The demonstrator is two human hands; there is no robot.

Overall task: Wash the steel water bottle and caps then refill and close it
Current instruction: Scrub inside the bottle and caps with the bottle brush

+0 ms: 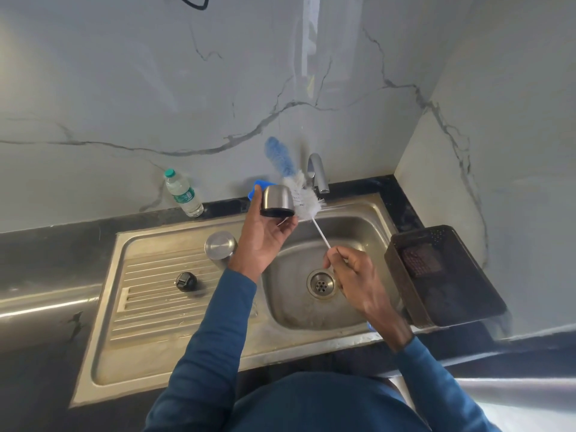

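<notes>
Slippage is the main risk, as I judge it: the steel cap (277, 201) sits only in the fingertips of the left hand (265, 235), above the sink (367, 210), and a hard push from the bottle brush (299, 188) could knock it loose into the basin. The brush's thin wire handle may also flex and flick water onto the counter (46, 251). The left hand is curled partway, gripping the cap from below with its dark open end tilted down. The right hand (352, 275) pinches the wire handle between thumb and fingers, bristles pressed beside the cap. The steel bottle (220, 246) stands on the drainboard, with a black inner cap (186, 281) lying nearby on the ridges.
</notes>
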